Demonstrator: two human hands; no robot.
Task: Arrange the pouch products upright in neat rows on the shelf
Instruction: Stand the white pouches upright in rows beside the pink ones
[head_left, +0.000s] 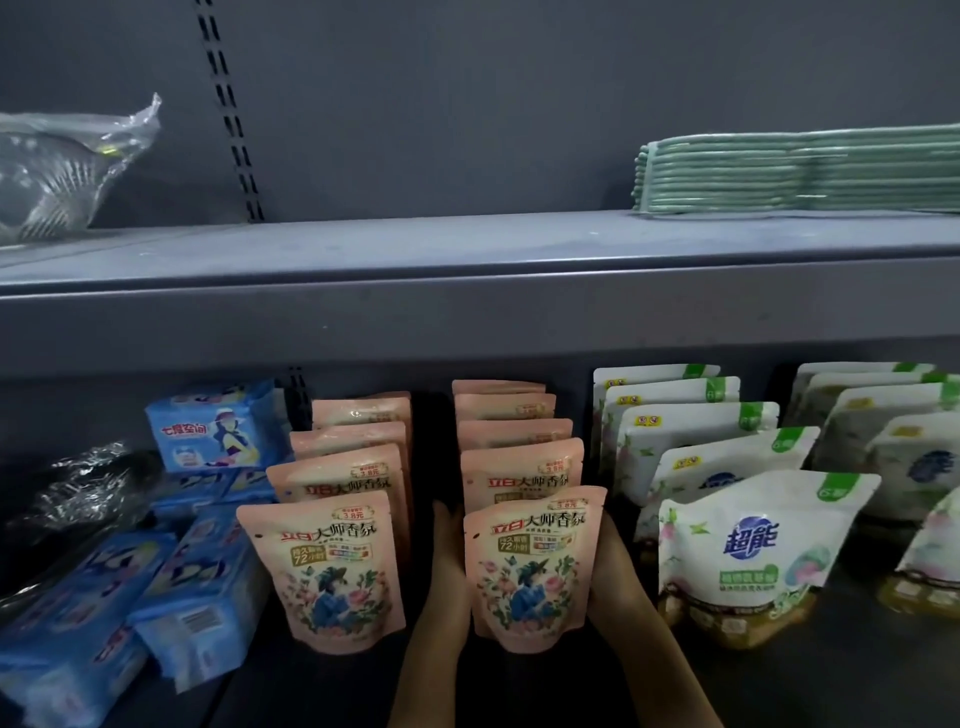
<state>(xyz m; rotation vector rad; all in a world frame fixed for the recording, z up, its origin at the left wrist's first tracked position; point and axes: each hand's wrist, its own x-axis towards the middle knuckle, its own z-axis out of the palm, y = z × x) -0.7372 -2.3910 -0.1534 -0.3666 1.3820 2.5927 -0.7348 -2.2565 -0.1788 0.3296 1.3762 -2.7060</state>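
Note:
Two rows of pink pouches stand upright on the lower shelf (332, 691). The front pouch of the right pink row (532, 566) is gripped on both sides: my left hand (448, 566) presses its left edge and my right hand (613, 577) its right edge. The left pink row (332, 561) stands untouched beside it. To the right, rows of white pouches with green corners lean slightly, the front one (748, 556) standing near my right hand.
Blue wrapped packs (156, 608) lie piled at the lower left, with one blue pack (218, 426) upright behind them and dark crinkled plastic (78, 493) beside it. On the upper shelf (467, 270) rest a clear plastic bag (57, 166) and stacked green items (800, 171).

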